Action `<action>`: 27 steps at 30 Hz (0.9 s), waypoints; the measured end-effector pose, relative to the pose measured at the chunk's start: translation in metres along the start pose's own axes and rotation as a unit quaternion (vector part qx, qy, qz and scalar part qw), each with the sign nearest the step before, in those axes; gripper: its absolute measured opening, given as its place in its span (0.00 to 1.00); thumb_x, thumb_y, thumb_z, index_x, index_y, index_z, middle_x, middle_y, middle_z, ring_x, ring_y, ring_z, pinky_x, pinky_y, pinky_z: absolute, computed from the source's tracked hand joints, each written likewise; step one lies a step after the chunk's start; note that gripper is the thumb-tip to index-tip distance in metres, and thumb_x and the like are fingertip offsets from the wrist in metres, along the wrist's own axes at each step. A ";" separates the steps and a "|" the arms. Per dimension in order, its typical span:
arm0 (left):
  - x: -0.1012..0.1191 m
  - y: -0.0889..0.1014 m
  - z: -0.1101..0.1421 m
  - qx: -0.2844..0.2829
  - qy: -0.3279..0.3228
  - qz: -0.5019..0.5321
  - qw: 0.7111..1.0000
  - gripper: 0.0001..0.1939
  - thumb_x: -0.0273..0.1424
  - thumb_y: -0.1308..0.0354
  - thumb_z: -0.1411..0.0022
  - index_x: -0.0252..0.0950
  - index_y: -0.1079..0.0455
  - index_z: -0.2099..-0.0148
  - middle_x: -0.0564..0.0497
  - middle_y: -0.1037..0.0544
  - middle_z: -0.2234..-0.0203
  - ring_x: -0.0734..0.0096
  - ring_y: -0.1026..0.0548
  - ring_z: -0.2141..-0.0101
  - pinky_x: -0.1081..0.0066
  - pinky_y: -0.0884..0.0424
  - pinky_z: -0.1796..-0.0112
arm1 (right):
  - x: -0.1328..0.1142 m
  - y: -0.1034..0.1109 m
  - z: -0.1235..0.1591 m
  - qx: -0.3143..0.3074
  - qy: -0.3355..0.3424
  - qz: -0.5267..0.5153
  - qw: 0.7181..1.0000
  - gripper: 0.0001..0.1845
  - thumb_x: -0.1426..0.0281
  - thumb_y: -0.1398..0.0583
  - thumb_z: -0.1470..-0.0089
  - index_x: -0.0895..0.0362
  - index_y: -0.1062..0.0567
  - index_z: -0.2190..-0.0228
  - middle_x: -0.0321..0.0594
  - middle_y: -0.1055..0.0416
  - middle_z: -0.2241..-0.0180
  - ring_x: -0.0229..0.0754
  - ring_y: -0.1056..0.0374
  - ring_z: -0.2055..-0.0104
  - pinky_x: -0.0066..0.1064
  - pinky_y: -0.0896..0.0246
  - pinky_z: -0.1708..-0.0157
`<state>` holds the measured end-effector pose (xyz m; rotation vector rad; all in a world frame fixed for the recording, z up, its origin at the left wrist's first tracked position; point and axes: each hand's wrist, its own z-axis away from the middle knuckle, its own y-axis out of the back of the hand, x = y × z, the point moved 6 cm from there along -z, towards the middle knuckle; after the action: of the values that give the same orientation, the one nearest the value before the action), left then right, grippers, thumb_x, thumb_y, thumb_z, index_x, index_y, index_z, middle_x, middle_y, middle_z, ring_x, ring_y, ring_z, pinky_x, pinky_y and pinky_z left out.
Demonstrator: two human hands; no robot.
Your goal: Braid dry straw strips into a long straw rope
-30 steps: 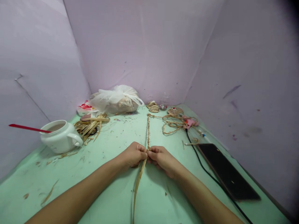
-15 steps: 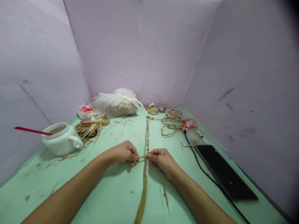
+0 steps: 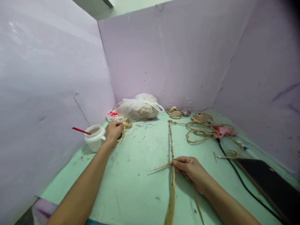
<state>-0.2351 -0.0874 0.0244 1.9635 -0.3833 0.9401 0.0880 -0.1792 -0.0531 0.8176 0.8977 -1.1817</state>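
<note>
A twisted cord of dried plant fibre runs straight down the table's middle from a knot at its far end. At the cord's near end my right hand is closed, pinching it between thumb and fingers. Below the pinch a wide, flat loose strip hangs toward me, and a thinner strip sticks out left. Out at the left, my left hand is closed with fingertips on the pile of dried plant strips, covering part of it. How many strips it grips is hidden.
Beside my left hand stands a white mug with a red stick. A tied plastic bag lies at the back. To the right are coiled cord, a pink glue gun, its black cable and a dark flat slab.
My left hand has let go of the thin strip by the cord and moved left and away to the strip pile. The right hand keeps its pinch. The view has turned left.
</note>
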 end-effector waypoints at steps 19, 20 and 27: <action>-0.015 0.021 -0.004 -0.026 -0.023 -0.288 0.957 0.14 0.30 0.50 0.54 0.35 0.26 0.65 0.42 0.25 0.73 0.62 0.29 0.72 0.73 0.43 0.75 | 0.001 0.000 -0.001 -0.010 -0.006 -0.008 1.000 0.11 0.65 0.40 0.62 0.61 0.33 0.80 0.30 0.44 0.88 0.25 0.59 0.89 0.24 0.72 0.87; -0.016 0.018 -0.004 -0.032 -0.012 -0.305 0.952 0.15 0.32 0.49 0.53 0.35 0.27 0.64 0.41 0.25 0.72 0.60 0.29 0.71 0.72 0.43 0.75 | 0.001 0.000 -0.001 -0.011 -0.008 -0.010 1.000 0.11 0.65 0.40 0.61 0.61 0.33 0.80 0.30 0.43 0.87 0.25 0.59 0.89 0.24 0.72 0.87; -0.011 0.018 -0.007 -0.074 0.038 -0.363 0.928 0.17 0.41 0.49 0.55 0.37 0.28 0.66 0.42 0.25 0.70 0.57 0.28 0.69 0.71 0.40 0.75 | 0.002 -0.001 -0.001 -0.011 -0.009 -0.005 1.000 0.11 0.65 0.40 0.61 0.61 0.33 0.81 0.29 0.46 0.89 0.25 0.59 0.89 0.24 0.71 0.86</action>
<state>-0.2563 -0.0926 0.0291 1.7149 0.3073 0.4791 0.0875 -0.1794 -0.0556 0.7837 0.8991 -1.1847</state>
